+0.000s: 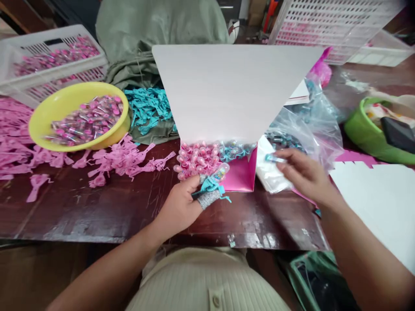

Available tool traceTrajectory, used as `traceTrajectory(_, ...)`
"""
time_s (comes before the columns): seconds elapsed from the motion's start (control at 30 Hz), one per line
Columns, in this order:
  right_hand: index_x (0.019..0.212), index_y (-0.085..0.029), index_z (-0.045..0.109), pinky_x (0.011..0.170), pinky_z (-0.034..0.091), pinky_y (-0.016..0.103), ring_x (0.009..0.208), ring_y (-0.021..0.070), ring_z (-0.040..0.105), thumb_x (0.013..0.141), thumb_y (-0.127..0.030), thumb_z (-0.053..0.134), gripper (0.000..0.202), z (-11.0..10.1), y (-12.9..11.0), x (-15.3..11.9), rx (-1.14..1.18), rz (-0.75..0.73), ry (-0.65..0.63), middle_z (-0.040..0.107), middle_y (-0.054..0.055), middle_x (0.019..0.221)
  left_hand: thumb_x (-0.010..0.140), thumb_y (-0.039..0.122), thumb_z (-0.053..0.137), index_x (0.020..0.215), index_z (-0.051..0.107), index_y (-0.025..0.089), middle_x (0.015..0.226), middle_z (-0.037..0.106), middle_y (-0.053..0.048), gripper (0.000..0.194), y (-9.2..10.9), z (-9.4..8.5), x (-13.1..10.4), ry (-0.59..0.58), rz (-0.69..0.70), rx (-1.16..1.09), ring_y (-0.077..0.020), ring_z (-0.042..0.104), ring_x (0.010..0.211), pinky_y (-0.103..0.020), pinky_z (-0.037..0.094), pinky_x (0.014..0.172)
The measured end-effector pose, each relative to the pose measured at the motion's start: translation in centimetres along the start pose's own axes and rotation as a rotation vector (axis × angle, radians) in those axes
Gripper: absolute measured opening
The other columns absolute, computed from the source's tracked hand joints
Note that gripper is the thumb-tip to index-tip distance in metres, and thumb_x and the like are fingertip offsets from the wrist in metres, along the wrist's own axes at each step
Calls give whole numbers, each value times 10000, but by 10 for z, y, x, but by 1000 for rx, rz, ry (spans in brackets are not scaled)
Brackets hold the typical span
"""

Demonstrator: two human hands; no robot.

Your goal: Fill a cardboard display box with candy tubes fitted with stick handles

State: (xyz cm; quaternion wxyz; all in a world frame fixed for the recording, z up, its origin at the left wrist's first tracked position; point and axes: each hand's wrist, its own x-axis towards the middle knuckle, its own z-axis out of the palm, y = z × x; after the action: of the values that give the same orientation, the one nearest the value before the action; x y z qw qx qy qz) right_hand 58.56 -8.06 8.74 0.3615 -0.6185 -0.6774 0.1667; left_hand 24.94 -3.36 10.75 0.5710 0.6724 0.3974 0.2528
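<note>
My left hand (181, 203), with grey wraps on its fingers, grips a small teal plastic toy (210, 185) with a clear rounded capsule of coloured bits at its top. It is at the front edge of an open pink box (239, 178) whose white lid (240, 90) stands up. Inside the box, pink capsule toys (198, 159) fill the left part and teal capsule toys (235, 151) lie at the back right. My right hand (303, 175), slightly blurred, pinches a small clear tube with a blue end (275, 158), above a white and clear plastic bag (274, 177).
Left of the box lie loose pink pieces (119, 160), a yellow basin (39, 125) of small tubes and a white crate (13, 82). Teal pieces (151, 108) are heaped behind. To the right are clear bags (324, 125), a green bowl (359, 125) and flat white card (379, 198).
</note>
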Motion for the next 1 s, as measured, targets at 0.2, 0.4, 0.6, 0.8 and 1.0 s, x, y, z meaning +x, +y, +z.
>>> traceTrajectory(0.2,1344,-252,599,830,552,313,946,180,688,1016,-287,564,332,27,-87,-22,117,-259,-332,733,60,1103,920,364,696,976,688,175,944,712,-19,197,11,16,2,-119,38,-1,-170,636,889,-246,494,791)
traceTrajectory(0.4,1106,-216,694,712,533,302,803,190,667,1017,-338,537,218,39,-87,-21,81,-271,-326,713,58,889,949,220,604,822,652,154,833,618,-22,152,5,12,-11,13,273,481,-143,557,773,-242,406,688)
traceTrajectory(0.6,947,-192,720,605,506,258,653,148,636,1083,-481,338,498,48,-84,-26,375,113,-402,676,33,732,969,241,606,880,661,160,848,627,-28,133,-2,9,-11,57,377,559,-145,580,777,-237,399,673)
traceTrajectory(0.8,1161,-234,692,647,537,263,730,149,653,975,-388,633,249,38,-85,-27,248,-65,-261,730,47,991,962,308,639,909,685,168,901,654,-36,157,1,9,-5,8,251,384,-168,600,851,-263,455,781)
traceTrajectory(1.0,1143,-249,703,647,545,291,727,156,664,1006,-407,563,251,16,-79,-24,210,-76,-179,723,65,1036,922,381,688,880,692,167,808,647,-16,218,13,22,1,-159,65,28,-130,565,722,-235,472,700)
